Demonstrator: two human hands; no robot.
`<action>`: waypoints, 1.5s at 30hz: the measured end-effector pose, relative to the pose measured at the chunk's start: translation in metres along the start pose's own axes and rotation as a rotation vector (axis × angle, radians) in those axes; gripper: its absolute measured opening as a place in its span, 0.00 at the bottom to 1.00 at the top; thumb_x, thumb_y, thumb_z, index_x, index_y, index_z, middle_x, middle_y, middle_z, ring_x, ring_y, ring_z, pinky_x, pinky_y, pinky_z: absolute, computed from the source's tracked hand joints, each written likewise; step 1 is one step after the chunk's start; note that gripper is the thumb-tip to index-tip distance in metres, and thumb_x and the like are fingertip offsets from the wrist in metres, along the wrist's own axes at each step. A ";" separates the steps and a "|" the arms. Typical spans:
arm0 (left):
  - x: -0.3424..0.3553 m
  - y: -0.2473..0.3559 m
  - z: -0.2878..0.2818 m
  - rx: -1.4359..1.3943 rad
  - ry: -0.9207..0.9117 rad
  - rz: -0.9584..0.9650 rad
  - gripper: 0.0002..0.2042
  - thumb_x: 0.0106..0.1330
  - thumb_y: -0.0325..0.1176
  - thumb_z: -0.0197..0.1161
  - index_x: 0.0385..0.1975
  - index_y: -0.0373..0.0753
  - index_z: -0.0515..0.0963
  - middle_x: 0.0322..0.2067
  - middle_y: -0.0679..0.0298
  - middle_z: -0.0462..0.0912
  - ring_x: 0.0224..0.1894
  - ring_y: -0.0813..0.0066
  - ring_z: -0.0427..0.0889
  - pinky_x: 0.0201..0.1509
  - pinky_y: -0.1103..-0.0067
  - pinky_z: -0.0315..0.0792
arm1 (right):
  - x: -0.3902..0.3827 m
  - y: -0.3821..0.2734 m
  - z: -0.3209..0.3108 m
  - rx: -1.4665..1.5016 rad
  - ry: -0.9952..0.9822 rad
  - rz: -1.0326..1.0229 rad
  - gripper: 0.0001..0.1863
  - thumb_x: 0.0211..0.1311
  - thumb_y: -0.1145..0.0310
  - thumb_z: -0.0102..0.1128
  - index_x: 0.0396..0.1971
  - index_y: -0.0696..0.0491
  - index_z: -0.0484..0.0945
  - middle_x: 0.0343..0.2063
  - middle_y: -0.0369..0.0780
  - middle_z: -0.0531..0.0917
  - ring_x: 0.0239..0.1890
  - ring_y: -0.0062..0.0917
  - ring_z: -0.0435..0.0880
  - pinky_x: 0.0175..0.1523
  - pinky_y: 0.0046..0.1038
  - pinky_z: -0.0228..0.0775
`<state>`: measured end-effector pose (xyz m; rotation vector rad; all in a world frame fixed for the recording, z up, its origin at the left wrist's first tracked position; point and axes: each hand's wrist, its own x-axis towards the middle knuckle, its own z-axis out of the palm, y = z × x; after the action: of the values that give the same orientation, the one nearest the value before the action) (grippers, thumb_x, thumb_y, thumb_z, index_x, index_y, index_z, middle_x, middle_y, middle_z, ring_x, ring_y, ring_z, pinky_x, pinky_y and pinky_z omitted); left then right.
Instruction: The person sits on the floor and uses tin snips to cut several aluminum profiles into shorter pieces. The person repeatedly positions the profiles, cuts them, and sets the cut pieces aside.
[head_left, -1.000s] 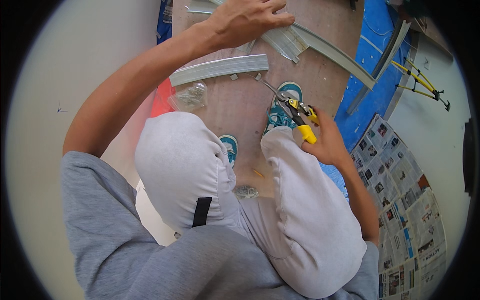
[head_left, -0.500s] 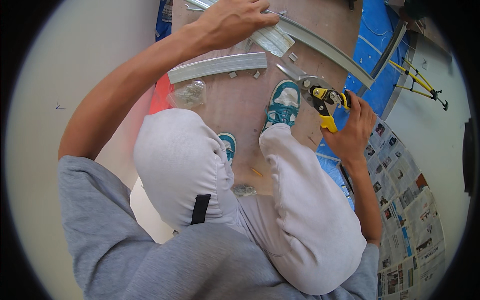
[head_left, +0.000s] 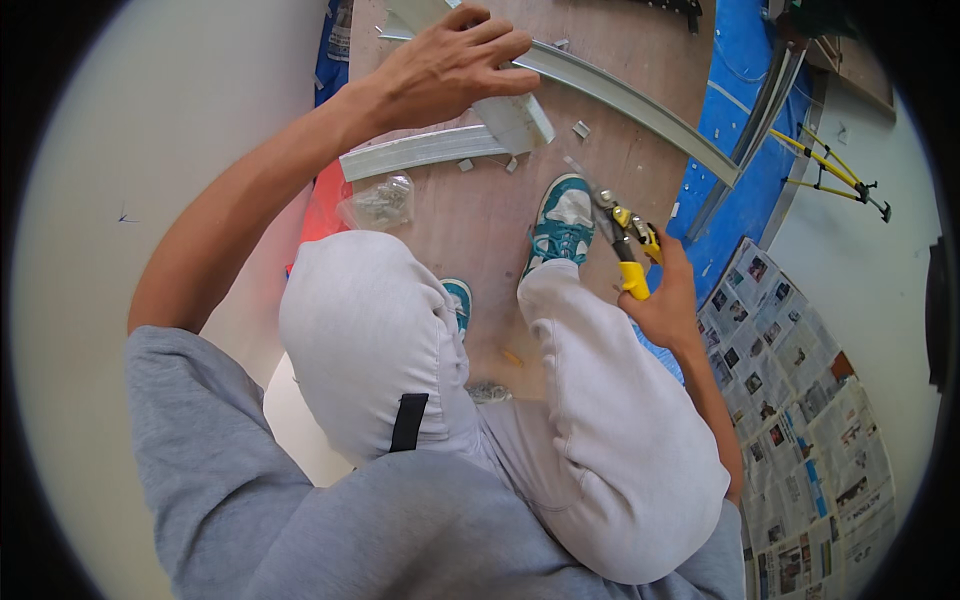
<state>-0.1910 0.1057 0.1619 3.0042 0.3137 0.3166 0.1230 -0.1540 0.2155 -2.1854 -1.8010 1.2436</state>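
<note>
My left hand [head_left: 450,65] is closed over a galvanized metal channel [head_left: 520,122] above the wooden board, and the channel's end slants toward me. In my right hand [head_left: 667,298] is a pair of tin snips [head_left: 632,272] with yellow handles, its blades pointing away and left, beside my right shoe. The blades are blurred and stand apart from the channel. Beneath the held piece lies a shorter metal channel [head_left: 415,152]. A long metal channel [head_left: 640,112] runs from under my left hand toward the right edge of the board.
Small metal offcuts [head_left: 581,129] lie on the wooden board [head_left: 470,225], near a clear plastic bag [head_left: 380,203] of small parts. A blue sheet [head_left: 722,140] and newspapers [head_left: 800,420] cover ground on the right. Yellow tripod legs [head_left: 820,165] stand beyond. My shoes [head_left: 562,225] rest on the board.
My left hand has drawn the channel left and nearer to me, and its end now overlaps the short channel. The snips have moved nearer and slightly left, and have turned.
</note>
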 end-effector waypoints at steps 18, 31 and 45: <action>-0.038 0.051 0.050 -0.192 0.135 -0.219 0.31 0.60 0.24 0.67 0.64 0.61 0.74 0.42 0.64 0.77 0.42 0.67 0.84 0.37 0.74 0.83 | -0.002 0.010 0.007 0.893 -0.410 0.140 0.41 0.44 0.63 0.63 0.64 0.56 0.66 0.47 0.39 0.74 0.52 0.29 0.74 0.63 0.34 0.65; -0.091 0.084 0.110 -0.579 -0.048 -0.608 0.24 0.65 0.24 0.63 0.62 0.46 0.72 0.56 0.48 0.76 0.48 0.46 0.84 0.54 0.62 0.79 | 0.034 0.012 0.051 0.767 -0.532 0.228 0.35 0.50 0.67 0.63 0.61 0.58 0.67 0.45 0.39 0.74 0.49 0.26 0.74 0.60 0.30 0.67; -0.018 0.112 0.168 -0.468 0.035 -1.410 0.44 0.43 0.67 0.79 0.47 0.31 0.77 0.41 0.53 0.79 0.49 0.52 0.80 0.50 0.62 0.75 | 0.049 0.024 0.077 0.773 -0.440 0.255 0.33 0.54 0.68 0.64 0.61 0.58 0.67 0.45 0.38 0.76 0.49 0.24 0.75 0.57 0.28 0.69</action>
<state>-0.1501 -0.0204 0.0086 1.7097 1.8154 0.2137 0.0961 -0.1542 0.1249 -1.7883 -0.8493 2.1415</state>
